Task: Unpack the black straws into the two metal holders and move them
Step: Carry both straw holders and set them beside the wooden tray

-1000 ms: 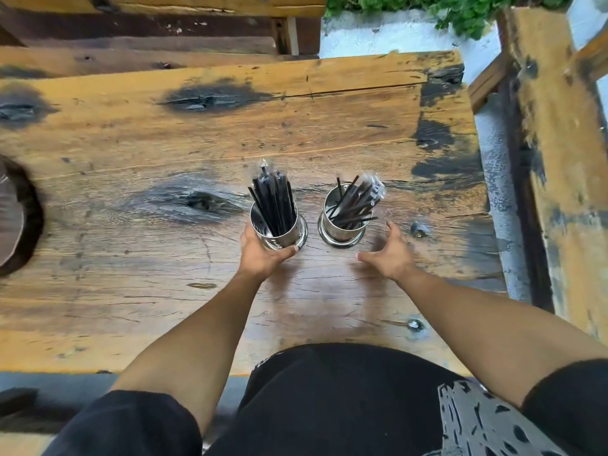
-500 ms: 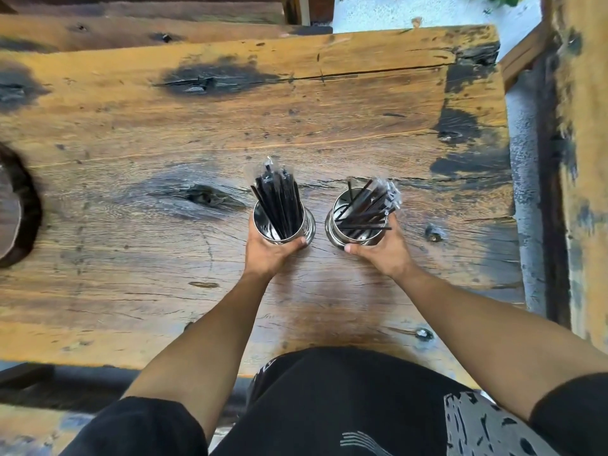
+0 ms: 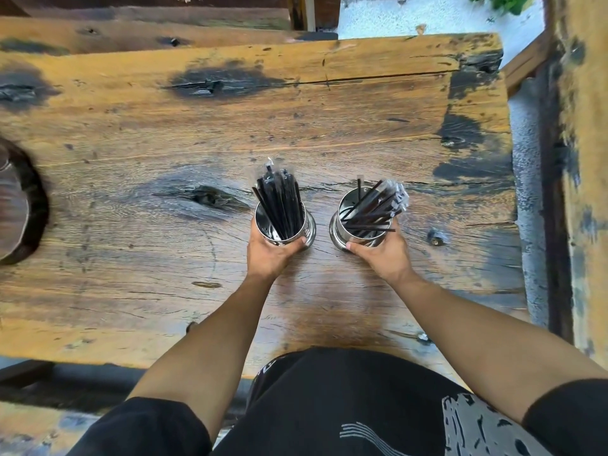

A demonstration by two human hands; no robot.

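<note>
Two shiny metal holders stand side by side on the worn wooden table (image 3: 131, 264). The left holder (image 3: 263, 222) is packed with upright black straws (image 3: 279, 202) in clear wrappers. My left hand (image 3: 271, 256) grips its near side, thumb curled onto the rim. The right holder (image 3: 339, 225) carries black straws (image 3: 375, 205) leaning toward the right. My right hand (image 3: 383, 255) grips that holder from its near right side, thumb on the front wall. Whether either base is lifted off the wood I cannot tell.
A round dark wooden object (image 3: 16, 205) sits at the table's left edge. A wooden bench or beam (image 3: 585, 159) runs along the right, past a gap showing pale ground. Another plank (image 3: 131, 31) lies behind the table. Dark knots and metal bolt heads mark the surface.
My right hand moved in from the table beside the right holder and took hold of it. My left hand kept its grip on the left holder.
</note>
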